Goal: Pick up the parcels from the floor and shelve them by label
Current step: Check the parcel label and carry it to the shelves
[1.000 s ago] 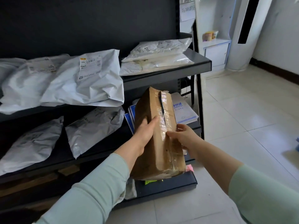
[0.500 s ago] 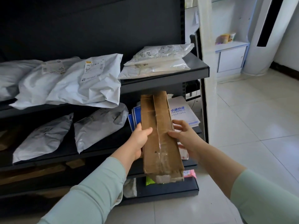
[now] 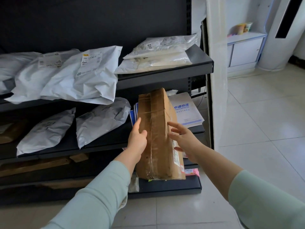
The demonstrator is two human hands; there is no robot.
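Left hand (image 3: pixel 137 140) grips the long brown taped cardboard box (image 3: pixel 158 134) at its left edge, holding it upright in front of the black metal shelf unit (image 3: pixel 165 75). Right hand (image 3: pixel 183 138), fingers spread and loose, brushes the box's right face. Behind the box, white courier envelopes (image 3: pixel 188 111); left of it, grey plastic mailer bags (image 3: pixel 100 119).

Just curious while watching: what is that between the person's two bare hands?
In the head view, a long brown cardboard box wrapped in clear tape sits between the left hand and right hand.
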